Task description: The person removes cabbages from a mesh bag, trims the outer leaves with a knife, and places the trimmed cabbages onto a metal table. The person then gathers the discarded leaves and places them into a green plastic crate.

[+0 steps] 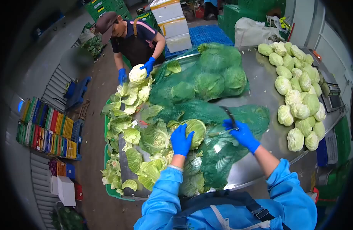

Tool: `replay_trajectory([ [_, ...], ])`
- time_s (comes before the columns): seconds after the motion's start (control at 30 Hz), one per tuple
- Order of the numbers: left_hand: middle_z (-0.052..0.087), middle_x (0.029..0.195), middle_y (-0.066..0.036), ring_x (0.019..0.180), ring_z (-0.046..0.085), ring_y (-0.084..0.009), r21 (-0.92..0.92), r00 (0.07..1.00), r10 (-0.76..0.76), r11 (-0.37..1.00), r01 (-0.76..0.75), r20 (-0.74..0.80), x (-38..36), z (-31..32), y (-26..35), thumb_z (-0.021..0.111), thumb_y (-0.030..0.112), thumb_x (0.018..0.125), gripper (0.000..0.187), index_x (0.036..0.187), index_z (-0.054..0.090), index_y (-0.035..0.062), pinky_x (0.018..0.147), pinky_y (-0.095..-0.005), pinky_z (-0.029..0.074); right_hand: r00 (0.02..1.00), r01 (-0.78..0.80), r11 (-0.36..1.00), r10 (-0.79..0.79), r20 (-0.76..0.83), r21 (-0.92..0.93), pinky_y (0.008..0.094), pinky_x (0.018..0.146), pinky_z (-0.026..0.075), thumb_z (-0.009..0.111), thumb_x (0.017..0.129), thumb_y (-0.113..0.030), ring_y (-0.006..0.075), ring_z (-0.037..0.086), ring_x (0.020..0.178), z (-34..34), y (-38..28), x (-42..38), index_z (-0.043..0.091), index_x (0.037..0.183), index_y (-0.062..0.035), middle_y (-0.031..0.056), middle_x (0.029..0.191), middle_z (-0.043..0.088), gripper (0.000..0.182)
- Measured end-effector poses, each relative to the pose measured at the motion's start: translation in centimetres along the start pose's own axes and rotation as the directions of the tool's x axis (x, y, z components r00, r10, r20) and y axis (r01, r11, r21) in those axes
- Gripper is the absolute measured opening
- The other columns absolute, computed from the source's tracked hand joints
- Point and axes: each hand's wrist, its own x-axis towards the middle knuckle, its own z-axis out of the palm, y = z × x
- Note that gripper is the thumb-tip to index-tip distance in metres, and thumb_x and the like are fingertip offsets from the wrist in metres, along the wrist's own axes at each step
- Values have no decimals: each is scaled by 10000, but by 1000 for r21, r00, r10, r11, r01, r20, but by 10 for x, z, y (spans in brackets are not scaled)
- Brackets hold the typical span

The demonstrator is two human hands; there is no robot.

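Observation:
My left hand (181,140), in a blue glove, rests with spread fingers on a green cabbage (195,133). To the right, my right hand (241,134), also gloved in blue, is closed round the handle of a knife (229,115); its dark curved blade points up and away over the green netting (245,115). More netting (218,161) lies under and beside the cabbage. Loose outer leaves (155,136) are heaped to the left of my left hand. Beyond the hands, a green net bag (176,90) holds several whole cabbages (209,85).
Across the metal table (245,172), a co-worker (136,38) in blue gloves handles a pale cabbage (138,75). Several trimmed cabbages (300,110) are piled at the right. Leaves hang over green crates (108,147) at the left edge. White boxes (172,27) stand behind.

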Motion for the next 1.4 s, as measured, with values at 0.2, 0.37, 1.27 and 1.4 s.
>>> replay_trajectory([
  [0.2,448,1339,-231,1208,430,-405,-48,993,-106,993,103,-56,-77,-35,29,747,470,714,782,1305,471,37,1010,-494,333,937,-339,931,347,-37,136,299,670,498,589,688,-27,151,585,725,97,95,27,559,1096,-11,59,822,601,410],
  [0.37,517,1225,-218,1099,508,-395,-268,936,-301,901,341,179,-99,-23,0,854,530,507,934,1221,510,35,916,-482,415,803,-583,754,592,69,302,270,371,313,577,677,-44,98,347,408,106,79,24,449,814,-114,-17,573,394,200],
  [1.27,605,1212,-63,1092,533,-302,-313,964,264,918,-244,23,-270,-183,-163,639,90,742,235,970,680,131,986,-464,380,859,-154,955,257,-444,254,250,519,459,575,849,-153,145,608,630,242,-47,36,633,949,16,87,859,670,205],
  [1.4,605,1174,-117,1033,568,-268,-564,932,-360,778,277,-38,-275,-187,-183,673,139,807,359,1153,592,92,912,-380,440,878,-479,858,469,-96,-185,237,504,448,686,843,-317,84,609,638,303,-34,-19,665,1119,-87,16,880,677,360],
])
